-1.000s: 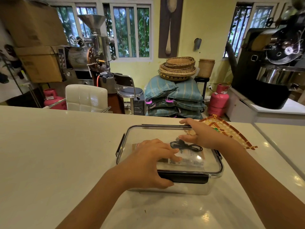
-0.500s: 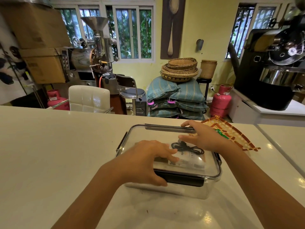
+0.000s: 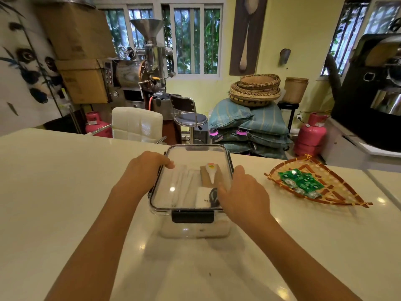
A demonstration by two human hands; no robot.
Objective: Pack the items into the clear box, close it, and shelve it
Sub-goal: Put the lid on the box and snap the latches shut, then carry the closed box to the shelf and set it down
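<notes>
The clear box (image 3: 195, 230) stands on the white counter in front of me with its clear lid (image 3: 173, 192) on. A short end with a black latch (image 3: 192, 216) faces me. Through the lid I see a white tube on a brown card (image 3: 211, 174), pale folded items, a white packet (image 3: 202, 199) and part of a black cable. My left hand (image 3: 145, 170) grips the box's left rim, fingers over the lid. My right hand (image 3: 242, 192) grips the right rim and hides part of the cable.
A woven fan-shaped tray (image 3: 347, 200) with several green wrapped sweets lies on the counter to the right of the box. The counter's far edge runs just behind the box, with a white chair (image 3: 136, 123) beyond. A seam splits the counter at far right.
The box has been turned about a quarter turn, so a latched short end faces me. My hands moved from the lid's top to its left and right rims.
</notes>
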